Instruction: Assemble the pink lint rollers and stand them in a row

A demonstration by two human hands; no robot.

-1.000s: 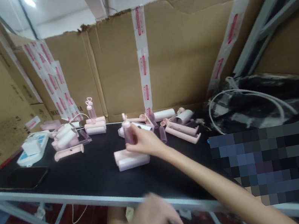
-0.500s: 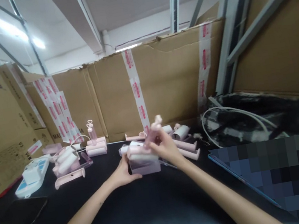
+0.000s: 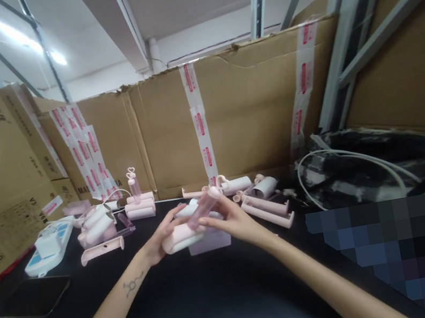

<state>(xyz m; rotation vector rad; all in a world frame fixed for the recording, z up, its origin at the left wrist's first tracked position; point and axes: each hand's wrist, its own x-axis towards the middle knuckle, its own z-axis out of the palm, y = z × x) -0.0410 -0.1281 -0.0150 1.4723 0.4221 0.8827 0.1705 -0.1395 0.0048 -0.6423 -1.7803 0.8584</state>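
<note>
We've got the left hand (image 3: 157, 244) wrapped round a pink roller (image 3: 180, 237), held above the worktop (image 3: 218, 288) w/ its end facing the right hand (image 3: 233, 220), which pinches a pink tube (image 3: 203, 209) angled toward it.

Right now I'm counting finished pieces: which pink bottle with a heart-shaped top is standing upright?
The small pink heart-topped bottle at the back left, upright on a stacked pink roller case; the tube in the right hand is tilted.

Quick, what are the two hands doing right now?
Left hand: closed around a pale pink roller.
Right hand: holding a clear pink tube between its fingertips, tilted against the roller.
</note>
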